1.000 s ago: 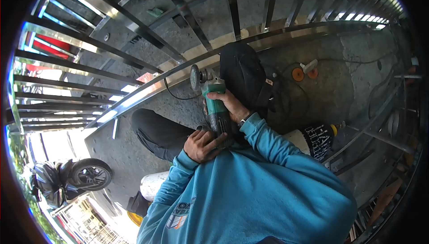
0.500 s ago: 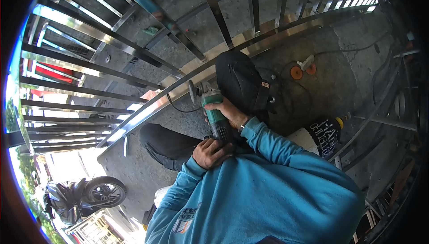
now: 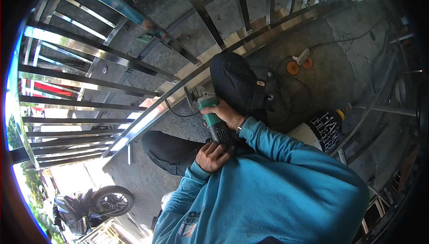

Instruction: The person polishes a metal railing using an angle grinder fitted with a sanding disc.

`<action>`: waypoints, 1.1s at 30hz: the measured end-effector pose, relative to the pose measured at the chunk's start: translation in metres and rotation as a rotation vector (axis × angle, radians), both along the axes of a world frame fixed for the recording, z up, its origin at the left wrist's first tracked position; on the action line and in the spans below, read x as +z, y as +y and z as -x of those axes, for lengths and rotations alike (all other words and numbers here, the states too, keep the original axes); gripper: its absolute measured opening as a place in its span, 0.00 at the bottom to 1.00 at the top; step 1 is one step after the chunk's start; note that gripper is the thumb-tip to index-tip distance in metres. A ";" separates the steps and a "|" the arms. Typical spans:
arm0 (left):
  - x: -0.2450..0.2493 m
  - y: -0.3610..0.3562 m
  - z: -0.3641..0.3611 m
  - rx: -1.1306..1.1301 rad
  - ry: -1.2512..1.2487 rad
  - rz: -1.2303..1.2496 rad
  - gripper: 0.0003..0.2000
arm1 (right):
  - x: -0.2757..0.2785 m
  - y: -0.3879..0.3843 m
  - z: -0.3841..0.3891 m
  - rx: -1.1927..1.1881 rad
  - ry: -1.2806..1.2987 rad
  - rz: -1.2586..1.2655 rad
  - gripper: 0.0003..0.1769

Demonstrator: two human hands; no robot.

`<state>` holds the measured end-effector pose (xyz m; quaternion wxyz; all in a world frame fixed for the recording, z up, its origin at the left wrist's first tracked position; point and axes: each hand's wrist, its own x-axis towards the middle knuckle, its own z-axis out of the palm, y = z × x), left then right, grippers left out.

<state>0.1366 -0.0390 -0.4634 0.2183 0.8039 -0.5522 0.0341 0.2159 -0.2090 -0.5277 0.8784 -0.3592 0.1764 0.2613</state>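
A green and black angle grinder [image 3: 208,112] lies across my lap, its round disc [image 3: 190,99] toward the metal railing [image 3: 149,112]. Wrapped round the green body is my right hand [image 3: 227,114], thumb on top. My left hand [image 3: 213,157] has its fingers curled at the black rear end of the tool, close to my shirt; part of its grip is hidden. The disc is near the bottom rail, but whether they touch is unclear. A thin dark cable curves beside the disc.
Shiny railing bars spread across the top and left. Orange discs [image 3: 292,68] and a pale object [image 3: 303,57] lie on the floor at the right. A cylinder with a black lettered section [image 3: 322,132] lies near my right arm. At lower left stands a motorcycle [image 3: 73,208].
The view has shifted slightly, so the railing and motorcycle appear displaced. Both hands remain at the grinder, with little visible change in their hold.
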 end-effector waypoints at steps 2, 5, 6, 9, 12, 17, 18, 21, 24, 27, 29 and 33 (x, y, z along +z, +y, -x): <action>-0.008 0.000 0.001 0.005 0.028 0.003 0.19 | -0.003 0.002 0.001 -0.009 -0.024 0.011 0.28; -0.010 0.000 0.007 0.033 0.076 0.015 0.19 | 0.008 0.003 0.003 -0.085 -0.049 0.135 0.29; -0.007 -0.002 0.007 0.059 0.098 0.031 0.19 | 0.009 0.000 0.002 -0.063 -0.047 0.112 0.31; 0.006 -0.002 0.007 0.024 0.101 0.026 0.19 | 0.011 -0.003 0.004 -0.070 -0.067 0.129 0.36; 0.013 0.000 -0.001 -0.076 0.052 0.056 0.20 | 0.022 -0.010 0.004 -0.112 -0.125 0.147 0.39; 0.020 -0.010 -0.032 -0.148 0.043 0.240 0.20 | 0.087 -0.047 -0.004 -0.157 -0.127 0.147 0.41; 0.020 -0.010 -0.041 -0.156 0.080 0.330 0.20 | 0.103 -0.053 -0.005 -0.211 -0.136 0.130 0.40; 0.025 0.005 -0.081 -0.070 -0.011 0.339 0.24 | 0.127 -0.081 -0.009 -0.284 -0.164 0.302 0.39; 0.035 0.025 -0.125 0.082 -0.102 0.356 0.27 | 0.153 -0.116 -0.016 -0.342 -0.174 0.459 0.37; 0.052 0.059 -0.168 0.226 -0.214 0.324 0.34 | 0.177 -0.156 -0.025 -0.389 -0.148 0.584 0.37; 0.081 0.075 -0.197 0.240 -0.285 0.297 0.35 | 0.201 -0.180 -0.029 -0.417 -0.148 0.641 0.38; 0.194 0.073 -0.235 0.142 -0.320 0.169 0.35 | 0.272 -0.212 -0.030 -0.545 -0.166 0.797 0.38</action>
